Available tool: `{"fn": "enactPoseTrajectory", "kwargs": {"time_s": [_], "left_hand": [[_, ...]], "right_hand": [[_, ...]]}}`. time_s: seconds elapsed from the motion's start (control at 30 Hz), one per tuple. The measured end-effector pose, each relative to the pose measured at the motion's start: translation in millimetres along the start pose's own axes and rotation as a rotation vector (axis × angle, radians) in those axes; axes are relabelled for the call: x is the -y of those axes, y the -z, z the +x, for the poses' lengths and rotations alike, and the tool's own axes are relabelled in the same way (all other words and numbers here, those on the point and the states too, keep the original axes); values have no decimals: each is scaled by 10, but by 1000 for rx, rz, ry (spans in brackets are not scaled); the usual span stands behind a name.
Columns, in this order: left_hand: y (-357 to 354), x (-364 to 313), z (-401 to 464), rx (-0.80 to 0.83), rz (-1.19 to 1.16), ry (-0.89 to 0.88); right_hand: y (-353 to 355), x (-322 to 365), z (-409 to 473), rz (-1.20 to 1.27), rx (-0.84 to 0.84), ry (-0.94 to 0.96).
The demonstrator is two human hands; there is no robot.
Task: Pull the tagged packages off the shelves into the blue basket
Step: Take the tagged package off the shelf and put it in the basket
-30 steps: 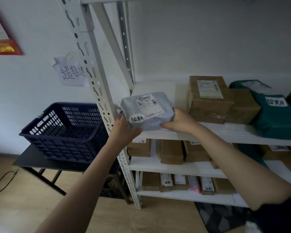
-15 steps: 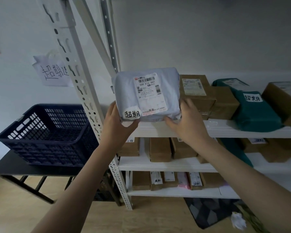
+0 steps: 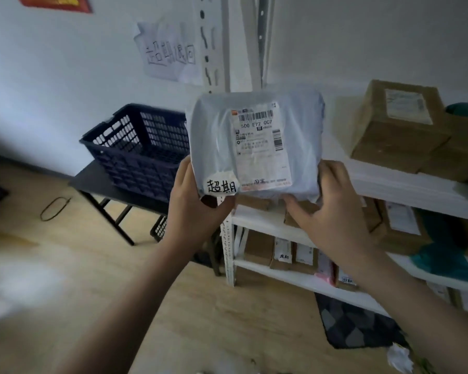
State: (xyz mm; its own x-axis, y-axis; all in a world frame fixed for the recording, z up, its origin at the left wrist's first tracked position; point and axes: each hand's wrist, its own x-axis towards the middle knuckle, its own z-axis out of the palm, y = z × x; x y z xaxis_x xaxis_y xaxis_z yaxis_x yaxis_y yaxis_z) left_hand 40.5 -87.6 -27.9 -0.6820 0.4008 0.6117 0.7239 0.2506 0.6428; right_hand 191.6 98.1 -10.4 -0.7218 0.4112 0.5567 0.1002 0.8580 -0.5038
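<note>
1. Grey poly package (image 3: 254, 147) now fully lifted off the top shelf (image 3: 405, 182), held up in mid-air in front of the white upright (image 3: 224, 36); a second ago still at the shelf's front-left corner.
2. Handwritten tag (image 3: 221, 186) on its lower left corner faces the camera, so counts as a tagged one.
3. Left hand (image 3: 193, 209) grips the lower left corner, thumb under the tag. Right hand (image 3: 327, 211) supports the lower right edge, fingers spread; curl behind the package not visible.
4. View swung left: blue basket (image 3: 138, 149) now closer to centre, on the dark surface (image 3: 97, 182), just left of the package.
5. Likely next: carry left, drop in basket. More tagged packages remain on the shelves.
</note>
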Motion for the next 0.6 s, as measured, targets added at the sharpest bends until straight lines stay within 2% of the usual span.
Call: {"fn": "enactPoseTrajectory", "kwargs": {"time_s": [0.17,0.33,0.6], "left_hand": [[466,199,-322,-106,87,18],[934,551,-630,-195,161,122],[1643,1073,-759,-268,244,189]], "right_hand": [[-430,298,-25,132,91,75],[-922,657,7,192,193,144],[-1676,1301,151,275,266,213]]}}
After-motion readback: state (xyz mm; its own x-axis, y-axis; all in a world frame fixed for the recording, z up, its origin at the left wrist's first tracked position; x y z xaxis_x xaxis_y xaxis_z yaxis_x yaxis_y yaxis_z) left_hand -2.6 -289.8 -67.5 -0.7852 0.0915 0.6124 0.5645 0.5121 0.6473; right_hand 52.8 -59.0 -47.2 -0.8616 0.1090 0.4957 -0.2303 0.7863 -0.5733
